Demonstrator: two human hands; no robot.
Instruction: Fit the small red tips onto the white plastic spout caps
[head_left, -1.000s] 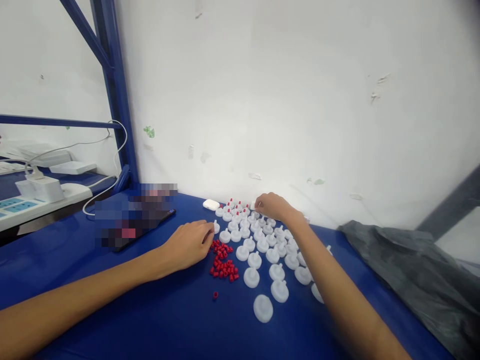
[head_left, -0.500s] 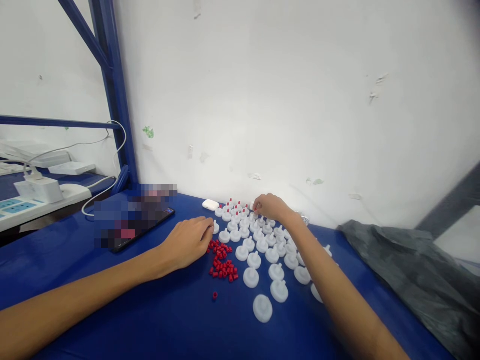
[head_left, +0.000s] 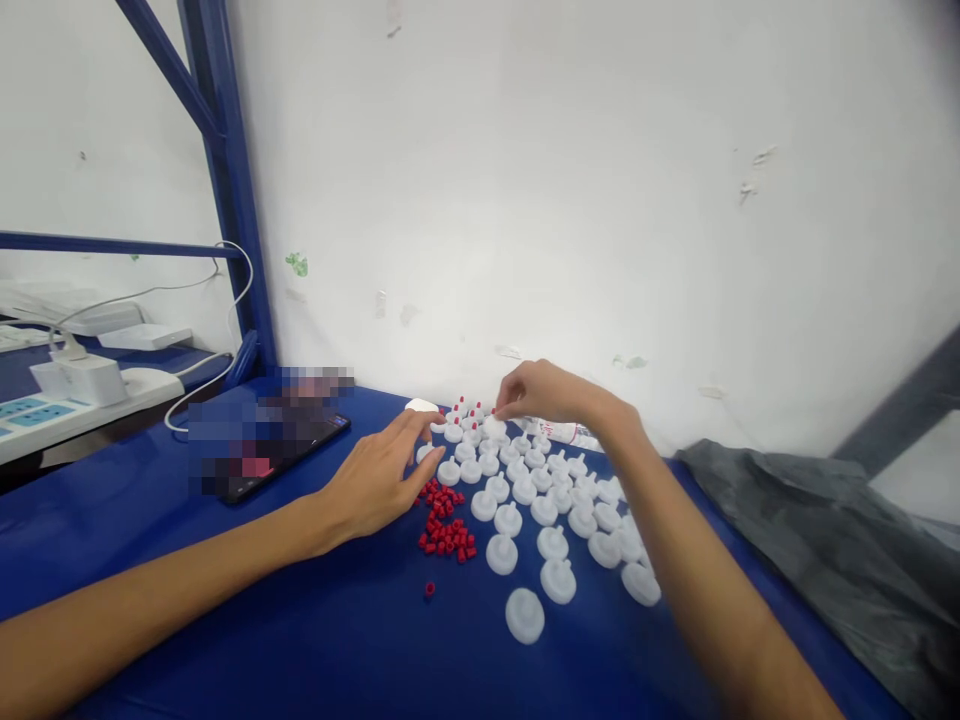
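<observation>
Several white disc-shaped plastic parts with short stems stand in rows on the blue table; the far ones carry red caps. A heap of small red caps lies left of them. My left hand hovers beside the heap, fingers stretched out toward a white part at the row's left end. My right hand is raised over the far rows, its fingertips pinched together; what they hold is too small to make out.
A dark tablet lies at the left on the table, a small white case by the wall. Grey plastic sheeting covers the right side. A blue frame post and a power strip stand at the left.
My right hand has lifted off the far rows and now hangs higher. My left hand has opened from a loose curl and reached forward past the red caps.
</observation>
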